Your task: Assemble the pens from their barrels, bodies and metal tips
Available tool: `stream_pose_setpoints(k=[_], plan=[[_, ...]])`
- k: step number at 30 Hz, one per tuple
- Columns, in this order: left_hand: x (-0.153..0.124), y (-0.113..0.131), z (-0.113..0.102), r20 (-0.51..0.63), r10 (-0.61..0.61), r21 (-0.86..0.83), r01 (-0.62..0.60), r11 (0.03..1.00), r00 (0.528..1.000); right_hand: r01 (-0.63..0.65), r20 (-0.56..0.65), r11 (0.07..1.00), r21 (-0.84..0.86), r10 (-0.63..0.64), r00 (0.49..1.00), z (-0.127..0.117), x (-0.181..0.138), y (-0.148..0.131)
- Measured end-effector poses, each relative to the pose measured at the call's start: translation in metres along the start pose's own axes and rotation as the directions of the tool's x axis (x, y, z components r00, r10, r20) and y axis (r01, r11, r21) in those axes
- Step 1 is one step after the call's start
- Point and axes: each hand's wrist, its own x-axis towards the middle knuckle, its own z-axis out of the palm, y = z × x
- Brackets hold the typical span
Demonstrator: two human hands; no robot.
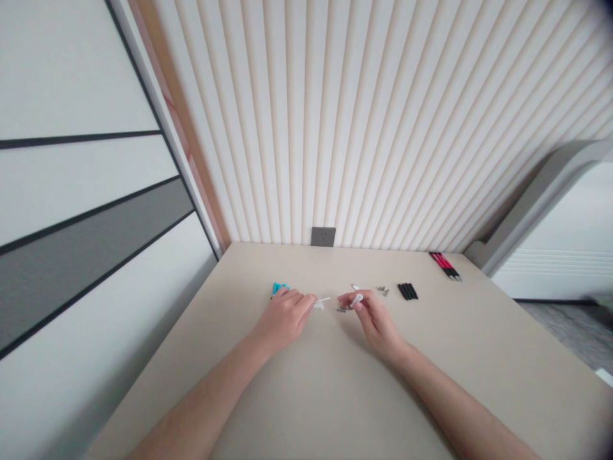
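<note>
White plastic piece (357,300) pinched in right hand (376,322), left hand (285,317) closed on thin white stick (323,299), beige table (421,332), ribbed wall (364,128)

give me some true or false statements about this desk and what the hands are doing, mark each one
The right hand pinches a small white cylinder. True.
The left hand holds a black rod. False: a thin white piece sits at its fingertips.
The red-and-black rods lie on the left of the table. False: they lie at its far right.
A grey wall socket sits just above the back edge of the table. True.
The two hands touch. False: a gap separates them.
The black rods lie side by side, to the right of small metal parts. True.
</note>
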Motion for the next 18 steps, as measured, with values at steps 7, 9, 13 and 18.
stream_pose_setpoints(k=[7,9,13,18], plan=[[0.0,-0.002,0.003,-0.019,0.006,0.006,-0.006,1.0,1.0,-0.016,0.19,0.948,-0.319,0.081,0.979,-0.008,0.007,-0.002],[-0.001,-0.003,0.005,-0.02,0.013,0.012,-0.013,1.0,1.0,0.018,0.185,0.932,-0.363,0.053,0.981,-0.011,0.008,-0.003],[-0.001,-0.004,0.007,-0.011,0.03,0.005,-0.03,1.0,0.999,0.101,0.212,0.911,-0.401,-0.016,0.977,-0.013,0.009,-0.005],[0.0,-0.004,0.006,0.037,0.074,0.002,-0.074,0.997,0.997,0.155,0.226,0.895,-0.419,-0.063,0.972,-0.013,0.01,-0.005]])
